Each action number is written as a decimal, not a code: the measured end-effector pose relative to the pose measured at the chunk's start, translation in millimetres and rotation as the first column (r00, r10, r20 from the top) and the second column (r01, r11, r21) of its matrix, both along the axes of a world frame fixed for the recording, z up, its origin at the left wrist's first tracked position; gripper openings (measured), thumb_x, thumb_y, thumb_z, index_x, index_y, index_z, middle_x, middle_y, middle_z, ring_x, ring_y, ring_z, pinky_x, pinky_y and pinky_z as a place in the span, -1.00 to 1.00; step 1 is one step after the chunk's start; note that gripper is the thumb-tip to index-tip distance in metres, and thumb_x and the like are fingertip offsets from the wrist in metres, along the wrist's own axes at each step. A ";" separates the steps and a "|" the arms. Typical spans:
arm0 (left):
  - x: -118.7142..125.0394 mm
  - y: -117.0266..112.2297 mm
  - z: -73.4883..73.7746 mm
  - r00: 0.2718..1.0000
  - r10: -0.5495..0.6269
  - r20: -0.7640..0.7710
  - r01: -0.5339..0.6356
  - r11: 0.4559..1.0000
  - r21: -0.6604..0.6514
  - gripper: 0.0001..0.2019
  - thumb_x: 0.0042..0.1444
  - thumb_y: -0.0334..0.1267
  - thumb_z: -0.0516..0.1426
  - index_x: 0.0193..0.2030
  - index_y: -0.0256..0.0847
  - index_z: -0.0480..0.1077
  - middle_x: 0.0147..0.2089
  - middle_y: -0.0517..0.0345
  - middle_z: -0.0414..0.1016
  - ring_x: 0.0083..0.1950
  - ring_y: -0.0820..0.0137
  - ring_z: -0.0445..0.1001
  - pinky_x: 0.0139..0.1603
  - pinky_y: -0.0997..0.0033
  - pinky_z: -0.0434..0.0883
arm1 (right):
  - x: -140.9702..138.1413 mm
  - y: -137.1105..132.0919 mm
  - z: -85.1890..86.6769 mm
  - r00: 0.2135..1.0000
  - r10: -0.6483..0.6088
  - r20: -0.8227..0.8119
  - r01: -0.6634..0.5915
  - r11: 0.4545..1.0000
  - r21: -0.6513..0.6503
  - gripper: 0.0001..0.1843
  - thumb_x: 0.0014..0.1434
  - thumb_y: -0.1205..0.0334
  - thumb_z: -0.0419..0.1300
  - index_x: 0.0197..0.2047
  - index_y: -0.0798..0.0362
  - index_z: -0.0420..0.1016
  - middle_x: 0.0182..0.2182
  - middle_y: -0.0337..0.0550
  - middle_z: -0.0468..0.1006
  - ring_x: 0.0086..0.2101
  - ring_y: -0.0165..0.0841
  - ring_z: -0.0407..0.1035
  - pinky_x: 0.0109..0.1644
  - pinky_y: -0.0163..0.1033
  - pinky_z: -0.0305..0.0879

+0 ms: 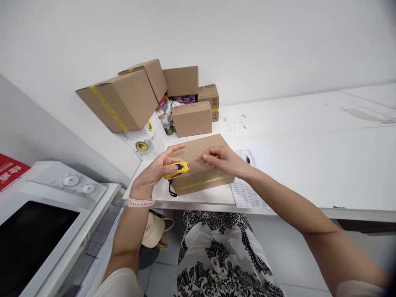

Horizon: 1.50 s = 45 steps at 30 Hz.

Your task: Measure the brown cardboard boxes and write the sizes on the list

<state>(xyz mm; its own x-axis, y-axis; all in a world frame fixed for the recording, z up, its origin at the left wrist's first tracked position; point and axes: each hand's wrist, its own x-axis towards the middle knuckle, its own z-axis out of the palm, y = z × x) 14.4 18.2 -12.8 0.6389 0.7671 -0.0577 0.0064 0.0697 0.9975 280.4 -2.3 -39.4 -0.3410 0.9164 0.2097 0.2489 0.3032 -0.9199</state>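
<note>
My left hand is closed around a yellow tape measure with a black button and a black wrist strap hanging down. Its index finger points out over the closed cardboard box, which has yellow tape along its near side. No pulled-out blade shows between my hands. My right hand hovers above the right part of the same box. Its fingers are curled in towards the thumb, and I see nothing between them. A printed sheet lies right of the box, partly under my right forearm, with a black pen on it.
Two brown boxes rest on a white avocado-print box at the back left. Beside them stands an open carton near packaged goods, with a smaller box behind. A microwave is at left; the white table extends right.
</note>
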 end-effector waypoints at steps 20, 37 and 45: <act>13.4 26.3 41.3 0.929 0.071 -0.364 -0.048 0.996 0.071 -0.26 -0.11 -0.21 0.35 0.27 -0.25 0.35 -0.21 -0.01 0.63 -0.34 0.21 0.57 -0.37 0.41 0.37 | 16.0 23.8 11.3 0.913 0.017 -0.408 -0.184 0.909 -0.373 -0.65 0.15 0.00 0.39 -0.34 0.08 0.42 -0.49 -0.27 0.41 -0.49 -0.48 0.28 -0.46 -0.35 0.22; -91.4 85.3 -15.4 0.750 0.259 -0.609 -0.262 0.961 0.086 -0.63 0.18 -0.19 0.10 -0.05 -0.45 0.56 -0.31 0.13 0.65 -0.23 0.34 0.54 -0.28 0.56 0.44 | 79.6 81.2 -67.0 0.892 -0.398 -0.215 0.310 0.884 -0.350 -0.66 0.26 0.18 0.26 -0.49 0.03 0.26 -0.53 -0.31 0.26 -0.48 -0.47 0.17 -0.33 -0.29 0.21; -82.1 103.1 -7.7 0.717 0.135 -0.684 -0.020 0.985 0.174 -0.65 0.22 -0.21 0.09 -0.11 -0.49 0.56 -0.24 0.19 0.63 -0.21 0.43 0.54 -0.17 0.53 0.40 | 64.6 74.8 -78.9 0.889 -0.436 -0.141 0.389 0.881 -0.268 -0.67 0.20 0.09 0.30 -0.41 0.03 0.25 -0.48 -0.32 0.27 -0.40 -0.45 0.24 -0.31 -0.32 0.26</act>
<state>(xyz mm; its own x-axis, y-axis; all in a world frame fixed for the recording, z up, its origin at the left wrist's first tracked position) -67.6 121.3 -20.5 0.4024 0.8482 -0.3444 0.6984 -0.0413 0.7145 345.0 72.5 -118.3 0.1043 0.9945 0.0021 0.1172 -0.0102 -0.9931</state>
